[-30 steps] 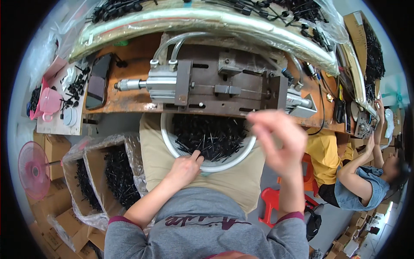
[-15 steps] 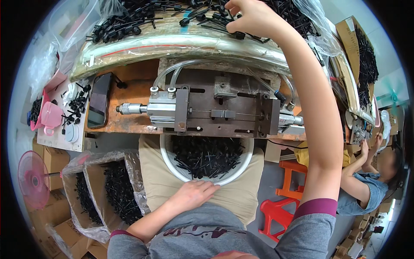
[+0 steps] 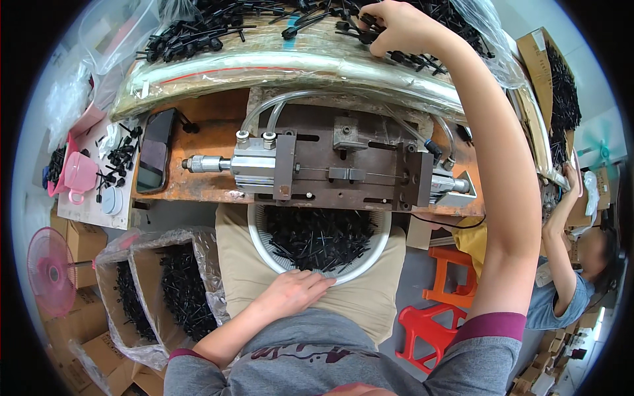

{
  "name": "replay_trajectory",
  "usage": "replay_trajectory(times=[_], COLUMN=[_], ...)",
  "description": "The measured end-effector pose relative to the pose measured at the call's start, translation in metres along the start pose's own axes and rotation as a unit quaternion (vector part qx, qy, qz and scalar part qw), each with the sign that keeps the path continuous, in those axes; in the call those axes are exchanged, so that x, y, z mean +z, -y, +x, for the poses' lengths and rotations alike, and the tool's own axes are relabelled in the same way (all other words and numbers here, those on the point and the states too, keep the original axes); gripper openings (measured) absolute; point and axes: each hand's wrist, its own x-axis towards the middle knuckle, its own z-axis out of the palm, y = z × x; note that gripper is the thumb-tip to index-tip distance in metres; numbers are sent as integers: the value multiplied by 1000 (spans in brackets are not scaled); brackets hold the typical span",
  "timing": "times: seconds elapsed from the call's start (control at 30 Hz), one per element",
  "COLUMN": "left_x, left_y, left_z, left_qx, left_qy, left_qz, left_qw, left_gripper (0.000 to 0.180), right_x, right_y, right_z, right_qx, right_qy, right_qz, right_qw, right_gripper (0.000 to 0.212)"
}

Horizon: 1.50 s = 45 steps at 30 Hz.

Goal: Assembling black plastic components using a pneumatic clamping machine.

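My right hand (image 3: pixel 404 32) is at the heap of black stemmed plastic parts (image 3: pixel 198 38) on the plastic-wrapped ledge at the back. Its thumb and fingers close around a few black parts (image 3: pixel 371 25); the exact number is hidden. Down at my lap, my left hand (image 3: pixel 290 290) lies with its fingers out flat against the near rim of a white basket (image 3: pixel 382 254). Many black parts (image 3: pixel 317 239) fill that basket. Between my hands, a bench fixture with two metal cylinders (image 3: pixel 256 165) has a small grey block (image 3: pixel 347 174) at its middle.
A phone (image 3: pixel 156 152), a pink cup (image 3: pixel 80 173) and loose parts lie left. Lined boxes of parts (image 3: pixel 188 290) and a pink fan (image 3: pixel 51 272) stand lower left. Red (image 3: pixel 426 333) and orange stools (image 3: pixel 449 280) are right; another person (image 3: pixel 561 284) works beyond.
My right hand has moved slightly right and down, and its fingers have closed on black parts. My left hand stays at the basket rim. The other person's arm has risen.
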Motion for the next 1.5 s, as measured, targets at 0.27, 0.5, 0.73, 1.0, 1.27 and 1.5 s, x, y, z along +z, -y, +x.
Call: replay_trajectory(times=[0.27,0.5,0.73,1.0,1.27,1.5], left_x=[3,-1,-6,-43,-112,-124], left_y=[-4,-6,-6,-18,-37,-36], left_z=[3,5,4,25,69,95], left_qx=[8,12,12,32,64,-13], left_qy=[5,8,-5,-53,-319,-346], left_qz=[-8,-9,-5,-19,-92,-225], left_qw=[1000,1000,1000,998,941,911], left_gripper=[33,35,39,42,45,49], right_x=[-10,2,-21,-22,30,124], right_y=[0,-3,7,-33,24,89], right_z=[-11,4,-10,-40,-119,-198], right_qx=[30,-14,46,43,-70,-260], right_qy=[-43,-14,-138,-246,-439,-431], right_qz=[47,52,188,485,405,206], right_qw=[997,998,971,838,799,839], right_gripper=[50,63,40,17,26,37])
